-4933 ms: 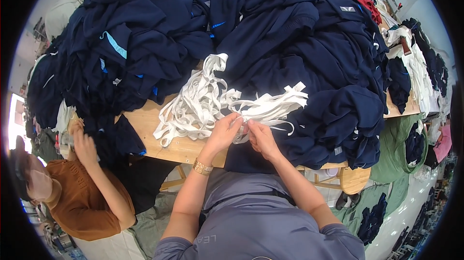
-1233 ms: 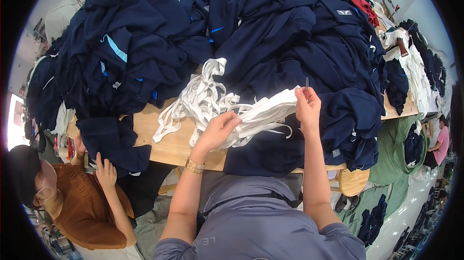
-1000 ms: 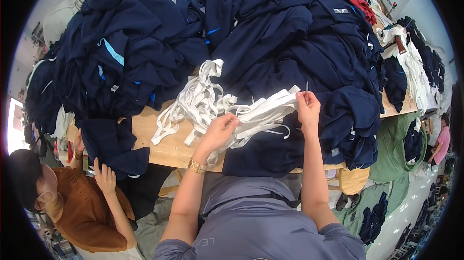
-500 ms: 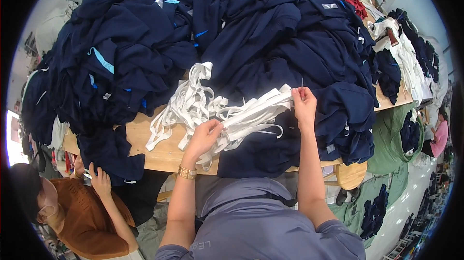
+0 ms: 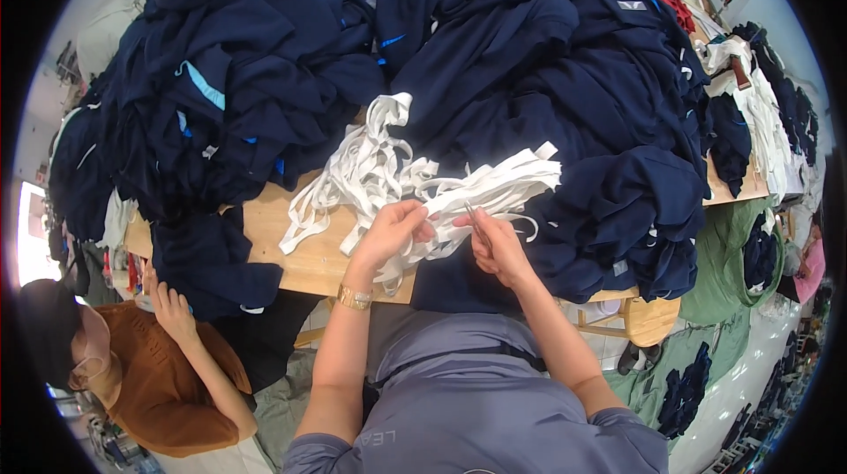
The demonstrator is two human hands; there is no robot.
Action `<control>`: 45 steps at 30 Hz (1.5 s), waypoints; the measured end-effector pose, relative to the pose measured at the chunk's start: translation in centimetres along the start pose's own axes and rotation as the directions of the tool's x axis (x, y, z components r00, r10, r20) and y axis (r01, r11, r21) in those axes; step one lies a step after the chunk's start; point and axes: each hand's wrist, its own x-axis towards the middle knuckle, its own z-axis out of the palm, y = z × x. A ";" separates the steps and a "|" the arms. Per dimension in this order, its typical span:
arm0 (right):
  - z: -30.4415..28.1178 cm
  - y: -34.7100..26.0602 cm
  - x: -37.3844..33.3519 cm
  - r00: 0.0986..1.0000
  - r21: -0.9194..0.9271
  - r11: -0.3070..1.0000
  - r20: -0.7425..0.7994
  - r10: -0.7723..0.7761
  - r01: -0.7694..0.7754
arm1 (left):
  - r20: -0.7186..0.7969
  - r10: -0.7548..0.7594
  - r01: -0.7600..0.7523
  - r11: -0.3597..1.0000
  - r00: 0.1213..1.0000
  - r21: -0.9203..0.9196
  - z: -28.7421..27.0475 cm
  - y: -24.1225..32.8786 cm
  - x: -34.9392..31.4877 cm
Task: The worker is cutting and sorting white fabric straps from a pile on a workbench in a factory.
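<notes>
A loose bundle of flat white fabric tapes point(image 5: 503, 185) lies across navy cloth in front of me, its ends fanned to the right. My left hand point(image 5: 393, 231) is closed in a pinch on the near part of these tapes. Beside it, my right hand point(image 5: 496, 245) is closed around a small pointed metal tool point(image 5: 471, 209). Only the tool's tip shows, so its exact kind is hidden; it points at the tapes by my left fingers. A tangled heap of the same white tape point(image 5: 362, 165) lies just to the left.
Navy garments point(image 5: 256, 59) are piled high across the wooden table point(image 5: 296, 271). At the left, a co-worker in a brown top point(image 5: 168, 377) handles navy cloth. A wooden stool point(image 5: 651, 320) and a green sack point(image 5: 719, 253) stand to the right.
My right hand has left the far right end of the tapes and come left and nearer, beside my left hand. The whole view has shifted slightly.
</notes>
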 end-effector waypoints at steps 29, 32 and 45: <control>-1.4 0.8 -1.6 0.997 -0.044 0.998 -0.057 -0.051 0.049 | -0.044 0.202 -0.151 0.845 0.978 0.513 2.9 1.8 3.4; -1.0 0.4 -1.1 0.997 -0.031 0.998 -0.038 -0.063 0.062 | 0.077 0.115 -0.130 0.963 0.990 0.238 2.5 3.0 3.7; -0.3 -1.3 0.7 0.997 0.048 0.997 -0.043 -0.059 0.061 | 0.216 -0.069 0.043 0.991 0.974 0.125 1.7 6.4 3.5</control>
